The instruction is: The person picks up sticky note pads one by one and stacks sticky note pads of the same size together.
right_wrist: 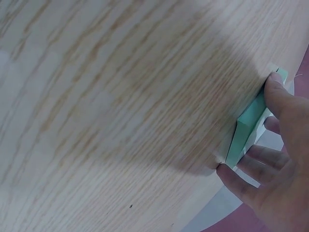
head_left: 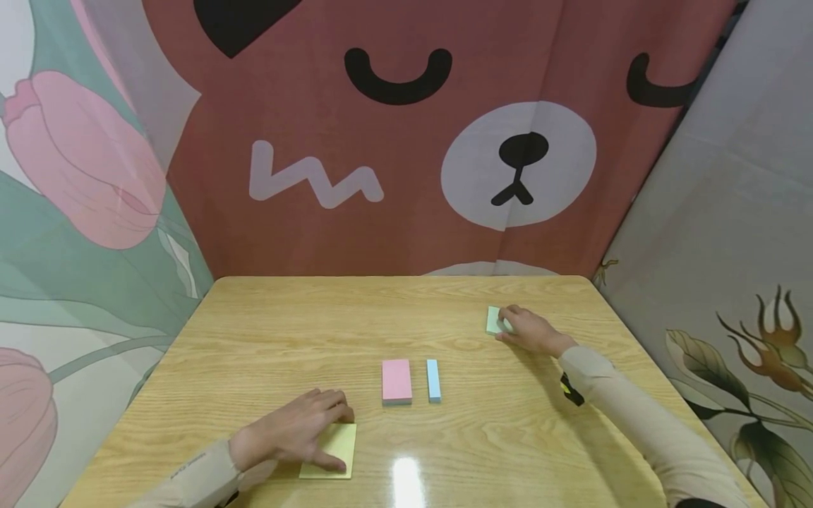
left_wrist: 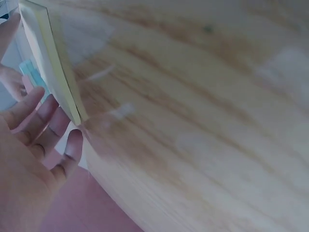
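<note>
At the table's near left lies a yellow sticky-note pad (head_left: 343,444). My left hand (head_left: 301,430) spans it, thumb along the near side and bent fingers at the far edge; the left wrist view shows the fingertips close against the pad's side (left_wrist: 58,67). Farther off on the right, my right hand (head_left: 530,330) grips a light green sticky-note pad (head_left: 492,320) between thumb and fingers. In the right wrist view the green pad (right_wrist: 248,121) lies at the table surface, partly covered by the hand. Between the hands sit a pink sticky-note pad (head_left: 396,379) and a narrow blue one (head_left: 433,381).
The wooden table (head_left: 305,317) ends at a curtain (head_left: 406,240) with a bear's face. Floral cloths (head_left: 76,282) hang along both sides. A bright light reflection (head_left: 406,483) shows near the front of the table.
</note>
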The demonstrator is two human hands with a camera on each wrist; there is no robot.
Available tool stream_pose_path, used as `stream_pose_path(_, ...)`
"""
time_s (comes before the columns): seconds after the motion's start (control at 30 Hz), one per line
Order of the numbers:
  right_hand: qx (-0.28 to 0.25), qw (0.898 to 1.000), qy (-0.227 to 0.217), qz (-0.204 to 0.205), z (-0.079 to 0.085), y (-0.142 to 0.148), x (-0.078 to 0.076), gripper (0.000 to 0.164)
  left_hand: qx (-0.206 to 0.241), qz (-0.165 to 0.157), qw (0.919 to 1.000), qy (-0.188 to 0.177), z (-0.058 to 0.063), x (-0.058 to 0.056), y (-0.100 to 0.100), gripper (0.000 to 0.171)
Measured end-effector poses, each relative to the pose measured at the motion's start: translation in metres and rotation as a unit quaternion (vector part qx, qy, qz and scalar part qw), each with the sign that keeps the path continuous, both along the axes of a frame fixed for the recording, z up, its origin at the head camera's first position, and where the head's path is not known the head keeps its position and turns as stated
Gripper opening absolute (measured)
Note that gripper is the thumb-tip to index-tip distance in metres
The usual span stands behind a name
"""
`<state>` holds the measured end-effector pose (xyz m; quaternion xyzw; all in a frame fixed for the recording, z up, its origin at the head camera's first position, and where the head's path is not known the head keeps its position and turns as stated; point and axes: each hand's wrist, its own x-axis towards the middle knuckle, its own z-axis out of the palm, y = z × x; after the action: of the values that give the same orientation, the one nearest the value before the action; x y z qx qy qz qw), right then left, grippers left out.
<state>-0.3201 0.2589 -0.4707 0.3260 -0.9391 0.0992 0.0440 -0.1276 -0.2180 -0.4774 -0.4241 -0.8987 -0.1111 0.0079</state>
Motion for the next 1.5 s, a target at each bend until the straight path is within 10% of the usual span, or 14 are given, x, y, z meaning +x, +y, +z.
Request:
stream_pose_path(0.7,0.009,1.000,-0.003,0.002,-0.003,0.003,-0.005,0.030,0.000,-0.001,0.9996,-0.027,0.001,0.006,0.005,0.078)
stream_pose_path(1.5,0.025,0.988,-0.149,-0.038,0.024,-0.010,-0.017,0.034,0.005,0.000,0.9983,-0.058,0.000,0.003,0.005,0.075)
